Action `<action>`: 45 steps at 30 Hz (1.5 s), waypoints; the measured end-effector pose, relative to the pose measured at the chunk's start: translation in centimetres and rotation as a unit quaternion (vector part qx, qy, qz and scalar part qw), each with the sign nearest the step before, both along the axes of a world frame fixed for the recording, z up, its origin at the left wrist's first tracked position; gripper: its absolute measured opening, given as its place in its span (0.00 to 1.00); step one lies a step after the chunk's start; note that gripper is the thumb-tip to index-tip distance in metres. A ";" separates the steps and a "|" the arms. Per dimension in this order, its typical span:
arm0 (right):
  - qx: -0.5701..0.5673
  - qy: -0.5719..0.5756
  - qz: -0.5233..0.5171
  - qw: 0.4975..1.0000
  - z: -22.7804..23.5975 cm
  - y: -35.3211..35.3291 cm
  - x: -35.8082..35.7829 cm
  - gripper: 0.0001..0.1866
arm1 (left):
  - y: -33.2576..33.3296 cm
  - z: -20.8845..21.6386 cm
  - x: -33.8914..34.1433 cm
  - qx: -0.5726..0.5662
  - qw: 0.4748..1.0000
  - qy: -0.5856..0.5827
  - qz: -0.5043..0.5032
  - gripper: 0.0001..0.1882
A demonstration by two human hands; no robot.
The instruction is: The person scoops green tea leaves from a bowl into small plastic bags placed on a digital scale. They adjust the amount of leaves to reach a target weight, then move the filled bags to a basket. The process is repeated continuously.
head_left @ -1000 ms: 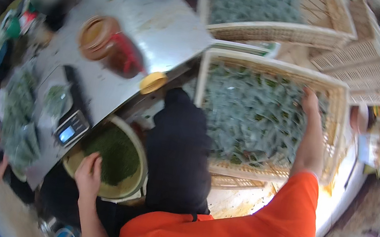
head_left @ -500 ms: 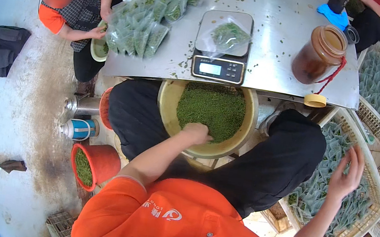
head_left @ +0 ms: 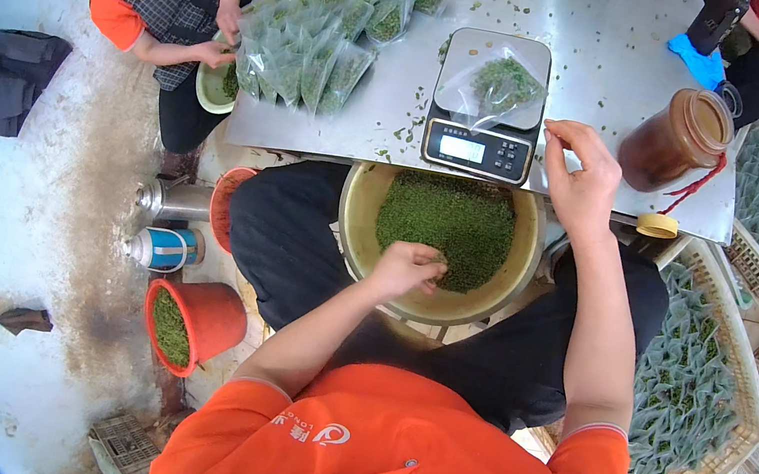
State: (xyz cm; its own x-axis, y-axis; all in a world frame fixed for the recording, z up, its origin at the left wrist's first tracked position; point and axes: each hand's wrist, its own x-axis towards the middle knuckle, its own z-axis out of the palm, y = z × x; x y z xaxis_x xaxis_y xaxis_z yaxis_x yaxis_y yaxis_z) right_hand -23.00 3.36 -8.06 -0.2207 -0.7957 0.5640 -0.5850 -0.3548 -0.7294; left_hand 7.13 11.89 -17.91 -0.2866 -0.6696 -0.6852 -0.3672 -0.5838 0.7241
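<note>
My left hand is over the near part of a yellowish basin, its fingers curled together; what they hold, if anything, is hidden. Small green peppercorn-like grains fill much of that basin, which stands between my knees. Beside the right edge of a digital scale, my right hand is over the table with thumb and forefinger apart and nothing visible between them. On the scale's plate lies a clear plastic bag with green grains inside.
Filled bags lie on the metal table's left side, near a co-worker. A brown jar with a yellow lid on a red cord stands right. Crates of bags are at my right, a red bucket and blue flask left.
My right hand has moved from above the crate of bags on the right to beside the scale. My left hand stays at the basin. The whole view has shifted slightly.
</note>
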 end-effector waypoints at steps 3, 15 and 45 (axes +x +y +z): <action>0.016 0.001 -0.010 1.000 -0.1 -0.8 0.2 0.07 | -2.9 6.0 1.0 -0.070 0.996 -0.008 0.062 0.13; 0.069 0.036 -0.011 0.997 -1.3 -1.2 -0.5 0.06 | -14.9 13.3 -7.8 -0.547 0.819 -0.174 0.010 0.16; -0.034 0.171 -0.016 0.985 -0.4 -1.6 2.5 0.20 | -9.7 13.2 -3.4 -0.524 0.816 -0.213 -0.116 0.12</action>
State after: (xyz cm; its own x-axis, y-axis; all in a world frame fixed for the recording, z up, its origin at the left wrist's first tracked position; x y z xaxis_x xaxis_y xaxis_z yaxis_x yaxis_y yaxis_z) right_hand -20.53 1.72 -8.48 -0.0339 -0.7488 0.6619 -0.8040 -0.3730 -0.4631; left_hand 3.76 2.15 -4.71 -0.3741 -0.9136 0.1591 -0.7290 0.3957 0.5585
